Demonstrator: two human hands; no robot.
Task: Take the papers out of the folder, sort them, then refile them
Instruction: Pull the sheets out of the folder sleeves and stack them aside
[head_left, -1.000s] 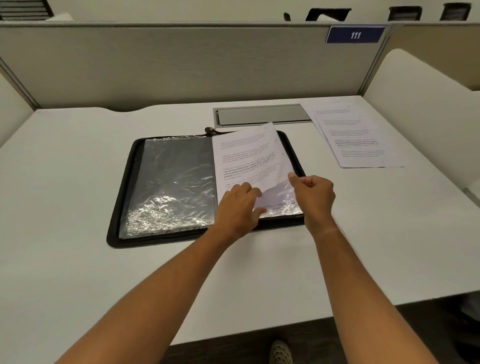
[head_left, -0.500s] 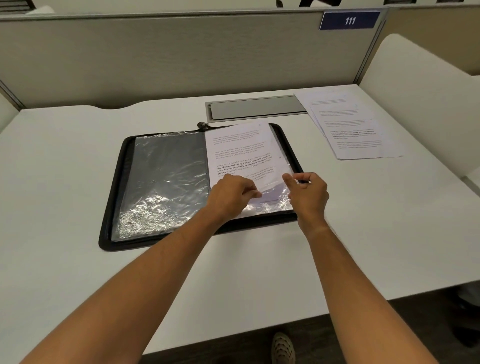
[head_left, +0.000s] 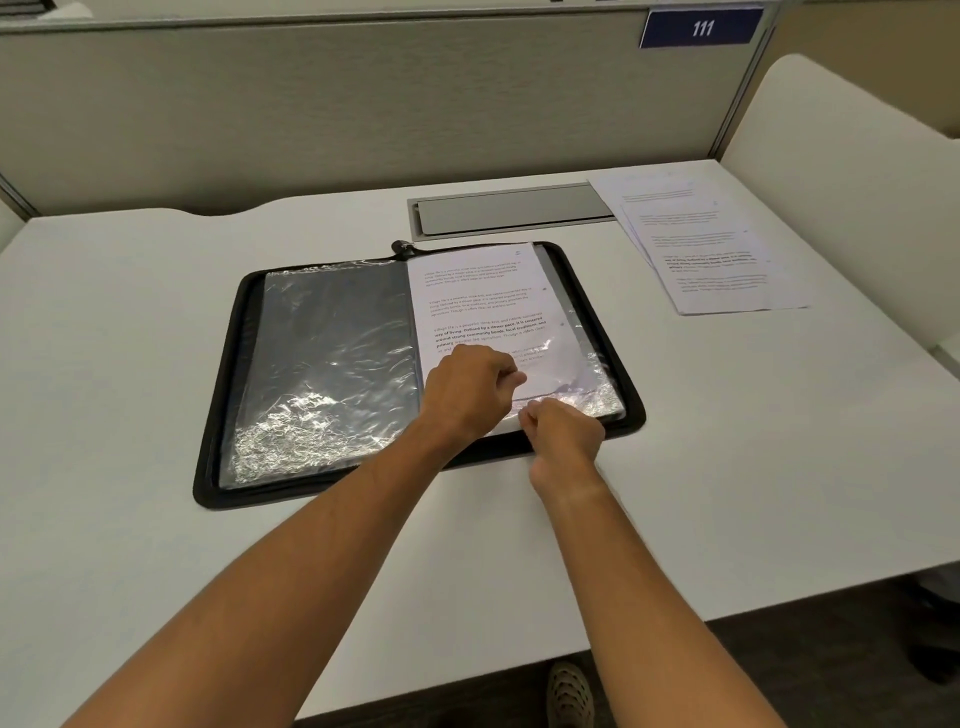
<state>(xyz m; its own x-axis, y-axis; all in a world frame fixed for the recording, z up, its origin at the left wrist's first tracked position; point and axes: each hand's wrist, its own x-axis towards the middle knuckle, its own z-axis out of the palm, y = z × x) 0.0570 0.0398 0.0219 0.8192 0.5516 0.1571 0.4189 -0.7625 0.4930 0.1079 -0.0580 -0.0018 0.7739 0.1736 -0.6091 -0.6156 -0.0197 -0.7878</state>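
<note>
Plastic sleeve (head_left: 582, 374) now covers more of printed sheet (head_left: 483, 306); right hand (head_left: 563, 428) moved to pinch bottom edge, left hand (head_left: 470, 387) pinching sheet: refiling progresses.

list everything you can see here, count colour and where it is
folder: one, black zip case, lying open mid-desk
plastic sleeves: clear, shiny, inside the folder on both halves; count cannot be told
printed sheet: one, white, on the folder's right half, near end under the plastic
loose papers: white fanned pile, far right of desk; count unclear
desk: one, white
cable hatch: one, grey, set in the desk behind the folder
partition: beige, behind the desk
number plate: one, blue, reads 111, top of partition
shoe: one, under the desk's near edge
left hand: fingers curled at the sheet's near end
right hand: fingers pinching the sleeve's near edge
</note>
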